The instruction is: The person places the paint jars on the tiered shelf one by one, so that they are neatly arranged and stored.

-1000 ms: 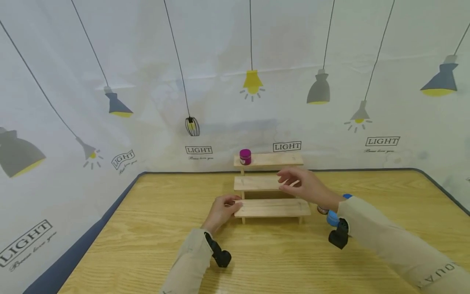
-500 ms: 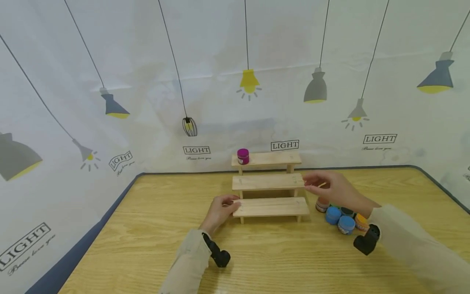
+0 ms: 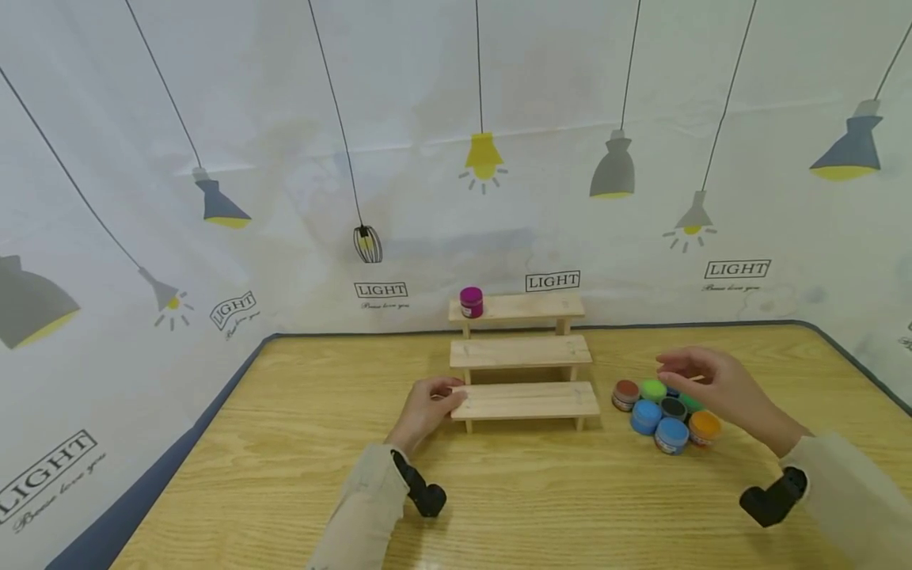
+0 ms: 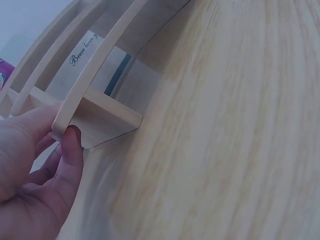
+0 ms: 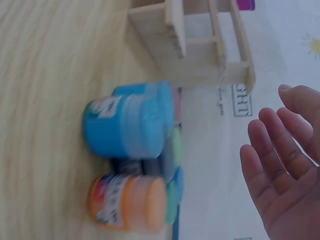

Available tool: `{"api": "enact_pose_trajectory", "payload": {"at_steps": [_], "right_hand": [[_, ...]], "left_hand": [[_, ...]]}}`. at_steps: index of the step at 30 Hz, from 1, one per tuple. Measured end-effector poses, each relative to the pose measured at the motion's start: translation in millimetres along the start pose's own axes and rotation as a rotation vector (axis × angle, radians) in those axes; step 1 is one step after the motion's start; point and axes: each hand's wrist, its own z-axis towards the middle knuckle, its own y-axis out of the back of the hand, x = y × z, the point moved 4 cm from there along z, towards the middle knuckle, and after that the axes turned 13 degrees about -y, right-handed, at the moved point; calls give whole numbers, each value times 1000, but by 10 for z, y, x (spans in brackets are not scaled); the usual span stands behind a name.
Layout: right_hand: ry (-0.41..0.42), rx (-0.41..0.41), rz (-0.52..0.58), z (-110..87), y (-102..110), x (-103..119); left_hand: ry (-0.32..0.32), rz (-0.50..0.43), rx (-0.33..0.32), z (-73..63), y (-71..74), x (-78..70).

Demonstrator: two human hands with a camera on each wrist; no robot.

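Note:
A three-tier wooden stand (image 3: 523, 401) stands on the table, and my left hand (image 3: 425, 412) pinches the left end of its lowest board. The left wrist view shows the thumb above and a fingertip under that board (image 4: 95, 65). A magenta jar (image 3: 471, 302) sits at the left of the top tier. My right hand (image 3: 720, 388), loosely curved and holding nothing, hovers over a cluster of small jars right of the stand. Among them are an orange jar (image 5: 127, 202), a light blue jar (image 5: 125, 125), a brown-red jar (image 3: 626, 394) and a black-lidded jar (image 3: 673, 409). The hand partly hides the rear jars.
Behind the wooden table (image 3: 285, 475) hangs a white cloth (image 3: 427, 174) printed with lamps. It meets the table's back edge close behind the stand. Wrist cameras (image 3: 773, 499) are strapped to both wrists.
My right hand has moved right, away from the stand to above the jars, uncovering the stand's right side and most of the jars. My left hand keeps its grip on the lowest board.

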Motion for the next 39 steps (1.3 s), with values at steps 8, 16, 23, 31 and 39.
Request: {"api": "enact_pose_trajectory", "payload": {"at_steps": [8, 16, 23, 31, 39], "right_hand": [[-65, 5, -38, -106, 3, -324], [-149, -12, -84, -235, 62, -530], [-231, 60, -36, -299, 52, -635], [-286, 142, 12, -347, -2, -701], [-280, 183, 6, -370, -52, -752]], "left_hand": [[4, 1, 2, -15, 23, 2], [1, -2, 8, 10, -5, 62], [21, 1, 0, -6, -1, -3], [19, -5, 0, 111, -7, 308], [36, 15, -8, 121, -4, 320]]}}
